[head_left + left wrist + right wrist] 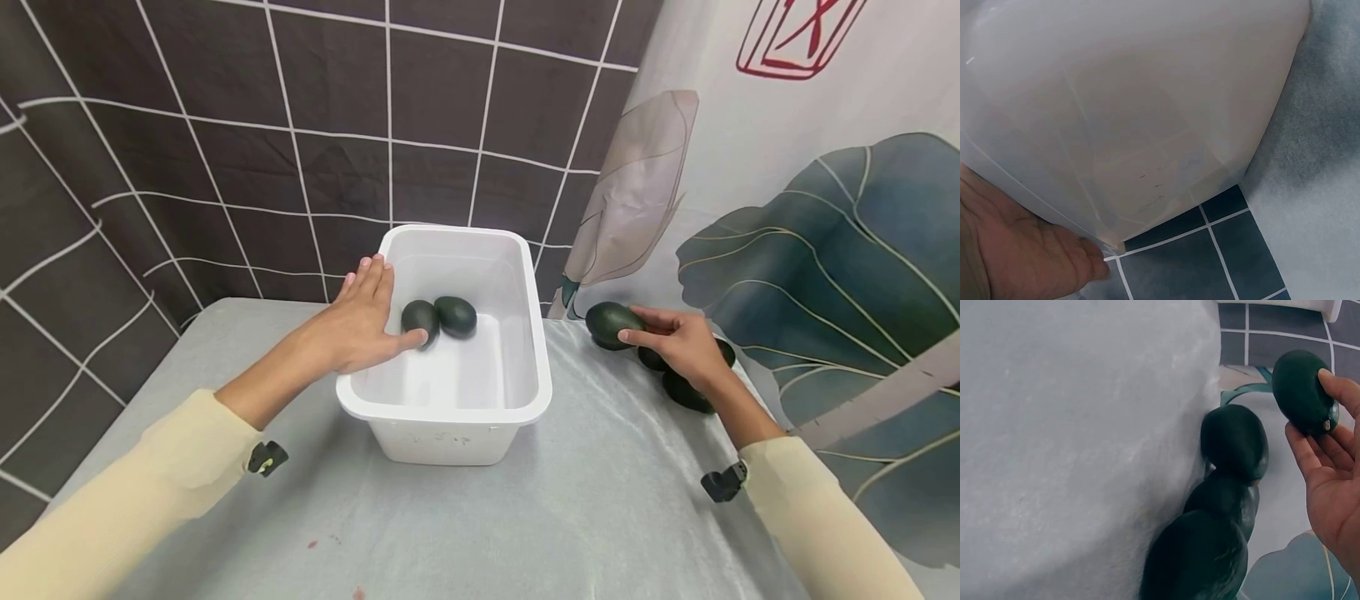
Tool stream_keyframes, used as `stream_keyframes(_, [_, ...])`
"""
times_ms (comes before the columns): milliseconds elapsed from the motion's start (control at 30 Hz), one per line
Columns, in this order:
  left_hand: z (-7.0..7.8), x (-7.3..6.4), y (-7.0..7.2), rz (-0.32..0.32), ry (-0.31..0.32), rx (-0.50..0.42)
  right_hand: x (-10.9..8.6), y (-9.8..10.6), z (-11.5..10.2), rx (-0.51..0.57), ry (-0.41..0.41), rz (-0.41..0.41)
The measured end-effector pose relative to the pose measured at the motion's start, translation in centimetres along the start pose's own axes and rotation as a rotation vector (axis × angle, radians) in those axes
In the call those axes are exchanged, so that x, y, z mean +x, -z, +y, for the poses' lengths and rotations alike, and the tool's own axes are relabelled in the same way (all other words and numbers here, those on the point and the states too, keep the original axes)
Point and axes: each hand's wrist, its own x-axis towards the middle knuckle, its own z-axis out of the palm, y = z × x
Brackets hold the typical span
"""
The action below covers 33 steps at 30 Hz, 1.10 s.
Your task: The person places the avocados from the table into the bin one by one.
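A white plastic tub stands on the cloth-covered table, with two dark green avocados side by side inside. My left hand rests along the tub's left rim, fingers extended and thumb over the inside. In the left wrist view the palm lies against the tub's outer wall. At the right, my right hand pinches one avocado between thumb and fingers. The right wrist view shows that avocado raised beside a row of others on the table.
Several avocados sit along the table's right edge, partly hidden by my right hand and forearm. A dark tiled-pattern curtain hangs behind the table. A leaf-print curtain hangs on the right. Grey cloth covers the table.
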Motion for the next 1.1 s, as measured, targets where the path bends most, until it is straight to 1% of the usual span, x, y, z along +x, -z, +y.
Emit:
stream_keyframes(167, [0.1,-0.1,0.0,-0.003,0.001,-0.006,0.4,-0.1,-0.5,0.012,-0.005,-0.009])
stream_keyframes(300, [0.0,-0.2,0.1,-0.003,-0.003,-0.022,0.4,-0.2,-0.9,0.039,0.02,-0.004])
stream_keyframes(433, [0.1,-0.2,0.1,-0.004,-0.003,-0.017,0.4,-0.4,-1.2,0.076,0.041,-0.011])
stream_keyframes(667, [0.2,-0.2,0.1,0.004,0.002,0.006,0.5,-0.4,-1.7,0.049,0.038,-0.012])
stream_keyframes(833, [0.2,-0.3,0.1,0.005,0.001,0.021,0.5,-0.3,-2.0,0.055,0.056,0.002])
stream_keyframes(1100, [0.3,-0.3,0.1,0.016,0.007,0.042,0.3,-0.3,-2.0,0.066,0.066,-0.009])
